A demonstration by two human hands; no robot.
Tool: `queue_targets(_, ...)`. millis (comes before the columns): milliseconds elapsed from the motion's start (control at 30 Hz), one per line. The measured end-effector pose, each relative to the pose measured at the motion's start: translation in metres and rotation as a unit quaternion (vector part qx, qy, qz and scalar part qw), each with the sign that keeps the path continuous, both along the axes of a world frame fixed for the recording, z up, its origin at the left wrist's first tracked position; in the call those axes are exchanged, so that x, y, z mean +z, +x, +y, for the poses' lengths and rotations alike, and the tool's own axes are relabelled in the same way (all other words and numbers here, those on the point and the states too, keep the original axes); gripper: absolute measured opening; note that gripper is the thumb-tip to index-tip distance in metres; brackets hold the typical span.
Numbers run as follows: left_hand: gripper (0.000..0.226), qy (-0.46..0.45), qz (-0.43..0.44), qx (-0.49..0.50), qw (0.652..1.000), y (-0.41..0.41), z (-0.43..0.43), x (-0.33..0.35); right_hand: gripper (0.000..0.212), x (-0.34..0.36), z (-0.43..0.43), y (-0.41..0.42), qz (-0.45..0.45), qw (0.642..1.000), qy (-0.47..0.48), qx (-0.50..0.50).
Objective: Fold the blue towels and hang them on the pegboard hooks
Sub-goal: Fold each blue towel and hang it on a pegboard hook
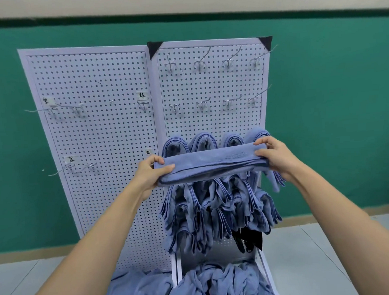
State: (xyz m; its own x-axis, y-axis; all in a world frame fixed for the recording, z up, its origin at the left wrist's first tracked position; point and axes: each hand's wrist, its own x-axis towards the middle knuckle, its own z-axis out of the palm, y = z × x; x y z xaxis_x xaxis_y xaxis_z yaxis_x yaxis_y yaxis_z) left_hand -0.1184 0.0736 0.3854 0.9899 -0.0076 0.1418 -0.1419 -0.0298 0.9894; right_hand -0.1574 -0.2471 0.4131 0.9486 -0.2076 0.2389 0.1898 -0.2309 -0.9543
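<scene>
Fingers of left hand (150,172) and right hand (274,154) pinch the ends of a folded towel (210,166), level before the pegboard (210,87).

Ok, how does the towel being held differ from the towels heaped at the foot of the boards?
The held towel is folded into a long, flat band; the heap is loose and crumpled. The held towel is gripped at its ends by the left hand and right hand, level in front of the hung towels; the heap lies at the foot of the pegboard. Both are the same blue cloth.
</scene>
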Motion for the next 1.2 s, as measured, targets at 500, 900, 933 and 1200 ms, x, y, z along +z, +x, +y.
queue_targets(500,0.061,0.033,0.045,-0.089,0.994,-0.048,-0.126,-0.027,0.017,0.057,0.038,-0.023,-0.036,0.999,0.026,0.011)
queue_targets(900,0.028,0.063,-0.092,0.025,0.993,-0.040,-0.166,-0.012,0.011,0.060,0.005,-0.029,-0.095,0.974,0.204,-0.023)
queue_targets(933,0.028,0.075,-0.117,0.036,0.990,-0.037,-0.159,-0.007,0.010,0.053,-0.007,-0.027,-0.085,0.976,0.195,-0.042)
queue_targets(1200,0.017,0.214,-0.180,0.098,0.955,-0.017,-0.152,0.034,0.028,0.005,-0.016,-0.016,-0.124,0.948,-0.261,-0.135)
